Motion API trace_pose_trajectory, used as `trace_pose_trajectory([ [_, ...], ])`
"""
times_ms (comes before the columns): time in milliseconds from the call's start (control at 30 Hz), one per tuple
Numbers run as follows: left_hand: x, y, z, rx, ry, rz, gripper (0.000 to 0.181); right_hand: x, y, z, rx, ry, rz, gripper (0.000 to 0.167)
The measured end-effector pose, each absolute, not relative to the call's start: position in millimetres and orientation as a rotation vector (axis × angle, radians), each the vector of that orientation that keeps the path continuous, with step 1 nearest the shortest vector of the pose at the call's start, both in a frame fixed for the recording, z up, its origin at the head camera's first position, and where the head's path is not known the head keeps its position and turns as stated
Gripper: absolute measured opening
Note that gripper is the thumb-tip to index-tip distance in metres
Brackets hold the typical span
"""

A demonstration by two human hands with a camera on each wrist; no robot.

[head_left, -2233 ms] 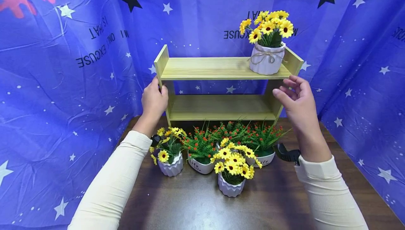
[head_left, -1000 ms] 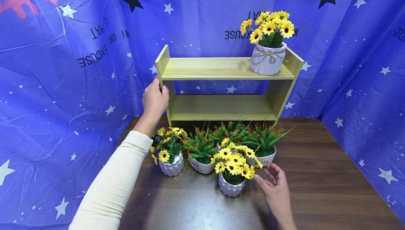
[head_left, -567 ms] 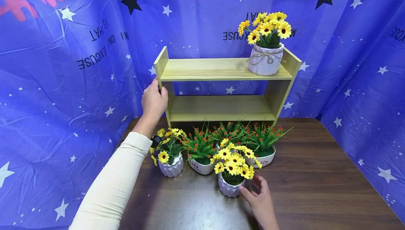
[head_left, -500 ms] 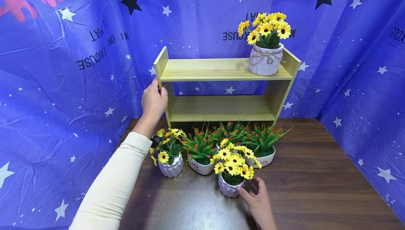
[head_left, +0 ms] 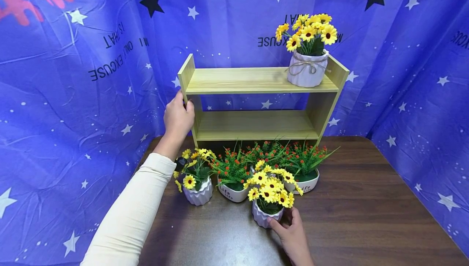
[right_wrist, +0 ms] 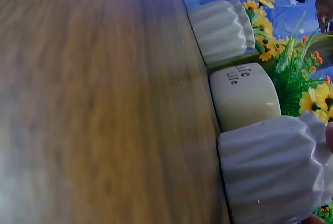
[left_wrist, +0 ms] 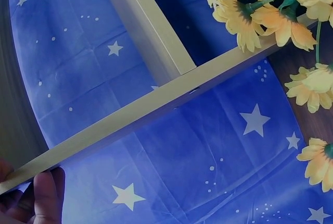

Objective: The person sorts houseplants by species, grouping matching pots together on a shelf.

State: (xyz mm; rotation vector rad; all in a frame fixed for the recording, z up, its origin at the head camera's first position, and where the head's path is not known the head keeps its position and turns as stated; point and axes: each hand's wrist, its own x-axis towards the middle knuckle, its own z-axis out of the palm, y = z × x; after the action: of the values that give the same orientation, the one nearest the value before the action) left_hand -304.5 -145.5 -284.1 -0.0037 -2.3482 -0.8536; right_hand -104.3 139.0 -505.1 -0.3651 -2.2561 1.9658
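Observation:
My left hand (head_left: 178, 115) grips the left side panel of a two-tier wooden shelf (head_left: 234, 81); the left wrist view shows its fingers (left_wrist: 48, 195) against the panel's edge. At the front of the table, my right hand (head_left: 292, 233) holds a potted yellow daisy plant (head_left: 266, 217) by the right side of its white fluted pot, thumb at the front. That pot (right_wrist: 270, 166) stands upright on the table in the right wrist view, with only bits of the hand at the frame's edge. Another yellow daisy pot (head_left: 307, 68), tied with twine, stands on the top tier's right end.
A yellow daisy pot (head_left: 198, 192) stands below the left forearm. Red-flowered plants in white "Life" pots (head_left: 234, 192) line the shelf's front, one partly hidden. The wooden table (head_left: 366, 201) extends to the right. Blue star-printed cloth (head_left: 234, 34) hangs behind and at both sides.
My right hand has come down from the shelf's right side to the front daisy pot and taken hold of it. The left hand has kept its grip on the shelf panel.

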Motion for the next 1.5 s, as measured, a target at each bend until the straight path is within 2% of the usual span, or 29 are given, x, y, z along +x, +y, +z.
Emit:
trace_pose_trajectory([
  [667,-304.3,-145.9,-284.1,0.003,-2.358,-0.863,0.029,-115.0,118.3,-509.0,-0.394,-2.258,1.754,0.081],
  [900,-304.3,-145.6,-283.6,0.000,-2.354,-0.865,0.028,-116.4,112.3,-510.7,-0.439,-2.310,1.656,0.092],
  [1500,-304.7,-145.3,-284.1,0.004,-2.349,-0.868,0.030,-121.1,117.6,-508.8,-0.408,-2.184,1.724,0.075],
])
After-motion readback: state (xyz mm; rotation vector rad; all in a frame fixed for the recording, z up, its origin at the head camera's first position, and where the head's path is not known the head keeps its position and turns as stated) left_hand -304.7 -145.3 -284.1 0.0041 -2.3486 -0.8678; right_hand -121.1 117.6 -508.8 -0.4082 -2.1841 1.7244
